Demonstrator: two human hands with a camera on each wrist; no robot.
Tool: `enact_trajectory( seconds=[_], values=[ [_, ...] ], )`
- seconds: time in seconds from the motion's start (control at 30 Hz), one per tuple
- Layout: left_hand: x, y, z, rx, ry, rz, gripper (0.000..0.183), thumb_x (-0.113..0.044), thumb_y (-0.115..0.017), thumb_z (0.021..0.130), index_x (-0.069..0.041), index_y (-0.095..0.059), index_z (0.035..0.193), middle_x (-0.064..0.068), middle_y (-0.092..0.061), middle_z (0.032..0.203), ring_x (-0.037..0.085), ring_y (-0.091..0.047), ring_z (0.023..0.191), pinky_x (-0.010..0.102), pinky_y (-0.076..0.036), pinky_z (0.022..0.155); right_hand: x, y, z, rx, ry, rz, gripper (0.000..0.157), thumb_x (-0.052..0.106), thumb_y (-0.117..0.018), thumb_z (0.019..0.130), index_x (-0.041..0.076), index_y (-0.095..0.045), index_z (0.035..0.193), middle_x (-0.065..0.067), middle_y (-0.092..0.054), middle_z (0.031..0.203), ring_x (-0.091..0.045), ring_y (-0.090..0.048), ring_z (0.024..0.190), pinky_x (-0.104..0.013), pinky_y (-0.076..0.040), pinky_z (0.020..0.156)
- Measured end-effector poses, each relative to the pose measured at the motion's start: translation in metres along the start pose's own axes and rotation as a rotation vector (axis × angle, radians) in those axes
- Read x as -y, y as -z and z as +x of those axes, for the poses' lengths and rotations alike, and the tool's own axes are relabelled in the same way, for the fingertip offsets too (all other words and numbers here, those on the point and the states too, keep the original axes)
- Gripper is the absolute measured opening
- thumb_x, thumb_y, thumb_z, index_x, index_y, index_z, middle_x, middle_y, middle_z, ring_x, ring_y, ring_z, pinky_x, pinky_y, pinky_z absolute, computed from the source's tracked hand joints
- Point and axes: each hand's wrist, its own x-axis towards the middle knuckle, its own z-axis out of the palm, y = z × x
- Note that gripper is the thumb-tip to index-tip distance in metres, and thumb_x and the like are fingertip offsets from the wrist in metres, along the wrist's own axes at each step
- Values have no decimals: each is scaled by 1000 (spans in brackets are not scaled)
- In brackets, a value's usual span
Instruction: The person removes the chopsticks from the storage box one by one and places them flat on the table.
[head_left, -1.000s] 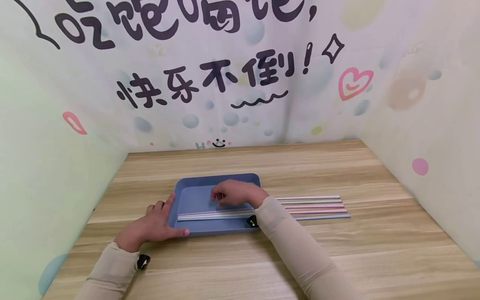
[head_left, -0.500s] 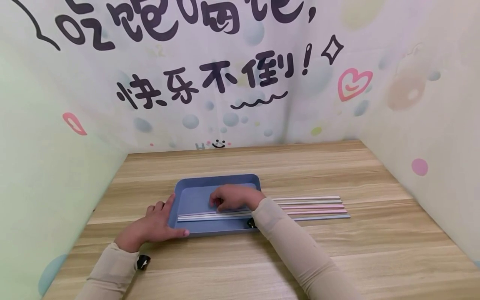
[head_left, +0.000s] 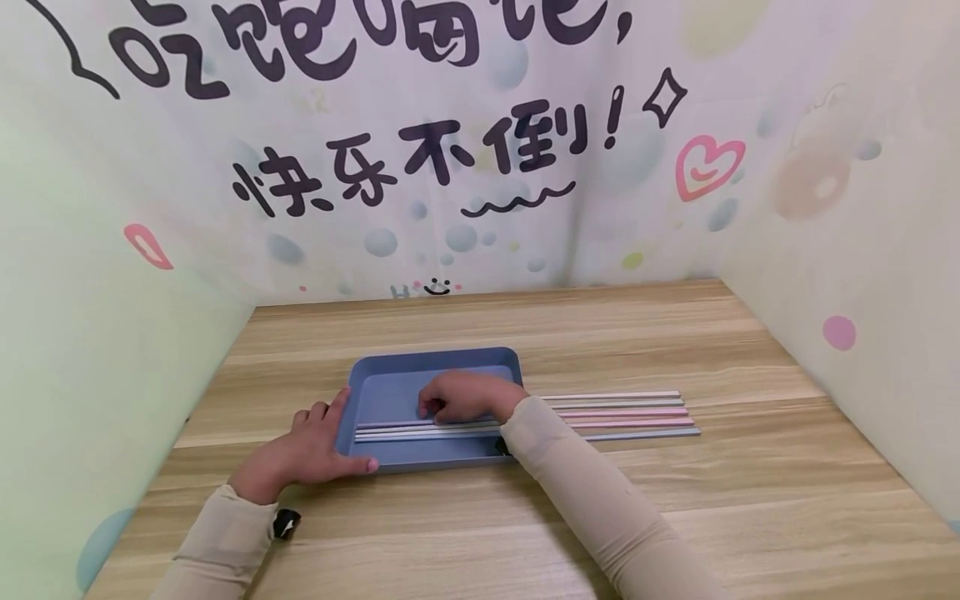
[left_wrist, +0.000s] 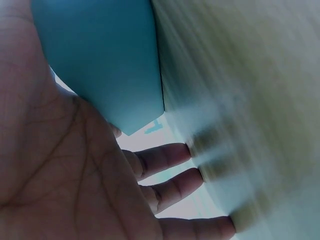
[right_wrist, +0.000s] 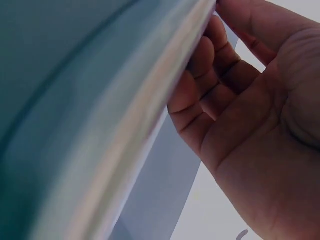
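Observation:
My left hand (head_left: 311, 450) rests at the near left corner of a blue rectangular tray (head_left: 438, 361), thumb along the front rim and fingers spread straight by the left side. In the left wrist view three fingertips touch the table beside the tray wall (left_wrist: 110, 60). Across the tray's near half lie several thin chopsticks (head_left: 401, 433), white with a purple one rearmost. My right hand (head_left: 468, 397) reaches over them with curled fingers, thumb and index pinching at the purple chopstick (head_left: 390, 426). The right wrist view shows its bent fingers (right_wrist: 185, 95) right at the chopsticks' edge, tips partly hidden.
More chopsticks, pale, pink and blue (head_left: 637, 414), lie side by side right of the tray; the right forearm hides their left ends. The wooden table (head_left: 480, 533) meets a printed wall sheet (head_left: 420, 242) behind and pale walls at both sides.
My right hand has come down slightly toward the chopsticks in the tray, and its fingers have drawn closer together. The left hand and the tray have stayed in place.

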Motion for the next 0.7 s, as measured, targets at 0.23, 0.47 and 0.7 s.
enact_trajectory(
  seconds=[0.23, 0.47, 0.7],
  values=[
    [-1, 1, 1, 14, 14, -1, 128, -69, -73, 74, 5, -6, 154, 40, -34, 135, 56, -34, 118, 64, -40, 91, 2, 0, -2, -3, -8, 14, 12, 3, -67, 93, 14, -67, 97, 5, -54, 78, -9, -50, 76, -23, -40, 71],
    [-2, 2, 0, 8, 8, -7, 127, -69, -73, 75, 5, -7, 154, 40, -34, 135, 56, -34, 117, 64, -40, 91, 2, 0, -2, -10, 2, 1, 11, 2, -66, 93, 13, -66, 97, 4, -52, 76, -9, -49, 75, -22, -39, 70],
    [-3, 2, -1, 6, 4, -10, 127, -69, -73, 75, 6, -7, 153, 40, -34, 134, 55, -35, 116, 63, -40, 92, 0, -3, 0, -24, -3, -17, 12, 3, -65, 92, 14, -65, 96, 4, -51, 75, -9, -50, 74, -22, -39, 69]
  ],
)
